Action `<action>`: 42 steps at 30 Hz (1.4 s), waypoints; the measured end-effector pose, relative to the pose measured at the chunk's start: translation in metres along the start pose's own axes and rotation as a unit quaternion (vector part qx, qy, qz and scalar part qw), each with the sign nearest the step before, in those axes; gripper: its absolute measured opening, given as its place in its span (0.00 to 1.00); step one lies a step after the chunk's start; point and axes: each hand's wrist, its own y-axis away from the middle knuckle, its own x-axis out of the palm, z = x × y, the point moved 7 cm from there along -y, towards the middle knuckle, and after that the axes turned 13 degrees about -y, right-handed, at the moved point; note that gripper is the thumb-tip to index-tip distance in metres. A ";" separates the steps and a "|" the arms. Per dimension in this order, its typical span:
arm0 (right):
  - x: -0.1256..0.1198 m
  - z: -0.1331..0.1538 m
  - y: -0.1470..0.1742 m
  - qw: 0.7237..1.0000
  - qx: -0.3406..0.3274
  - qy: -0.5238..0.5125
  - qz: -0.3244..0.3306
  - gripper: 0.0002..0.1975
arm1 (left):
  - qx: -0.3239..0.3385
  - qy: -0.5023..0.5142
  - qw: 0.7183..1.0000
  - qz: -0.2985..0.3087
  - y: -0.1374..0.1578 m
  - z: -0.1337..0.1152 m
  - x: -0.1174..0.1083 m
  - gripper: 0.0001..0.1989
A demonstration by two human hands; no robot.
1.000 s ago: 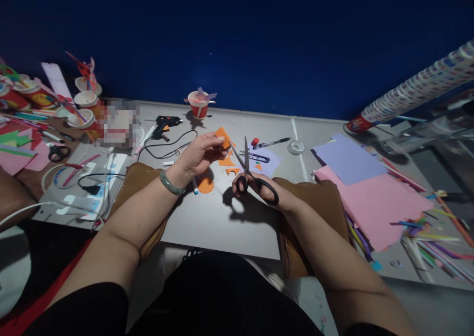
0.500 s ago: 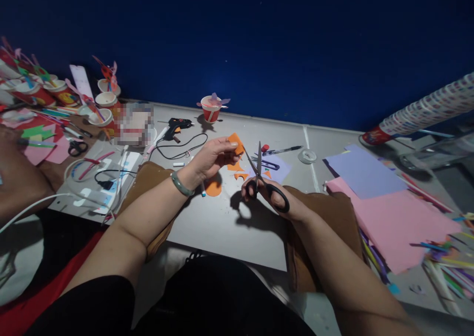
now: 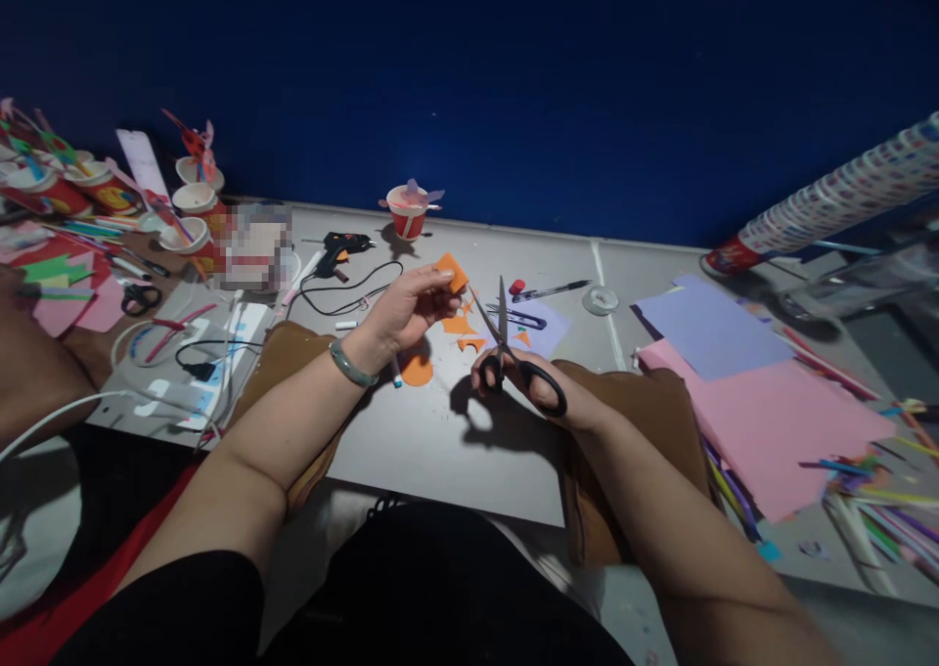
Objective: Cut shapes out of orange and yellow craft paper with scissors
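A small piece of orange paper [image 3: 452,271] is pinched between the thumb and fingers of my left hand [image 3: 415,304]. My right hand [image 3: 547,382] has its fingers through the black handles of a pair of scissors [image 3: 503,329]. The blades are spread, their tips pointing away from me, just right of the orange paper. Below my left hand an orange paper disc [image 3: 418,369] lies on the table [image 3: 440,461]. Orange scraps [image 3: 470,344] are scattered between my hands, some on a sheet of purple paper [image 3: 550,324].
Behind my hands stand a glue gun [image 3: 341,253] and a red paper cup [image 3: 408,214]. A pen [image 3: 554,290] and a tape roll [image 3: 601,300] lie right of them. Pink sheets [image 3: 778,431] cover the right side. A power strip [image 3: 212,373] and another person's arm [image 3: 44,353] are at left.
The whole view has shifted slightly, so things sit a little further left. The orange paper looks turned in my left hand, and the scissors remain spread beside it.
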 end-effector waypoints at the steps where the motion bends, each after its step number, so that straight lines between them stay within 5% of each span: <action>1: 0.000 0.000 0.000 1.000 0.003 0.007 0.001 0.33 | -0.001 0.003 1.000 0.001 0.000 0.000 0.000 0.08; 17: 0.002 0.002 0.000 1.000 0.010 0.024 0.001 0.34 | 0.008 0.004 1.000 0.013 0.000 -0.002 0.002 0.09; 42: -0.001 -0.004 0.001 0.998 -0.011 -0.064 0.018 0.33 | 0.049 -0.155 0.981 0.109 0.003 0.001 0.015 0.19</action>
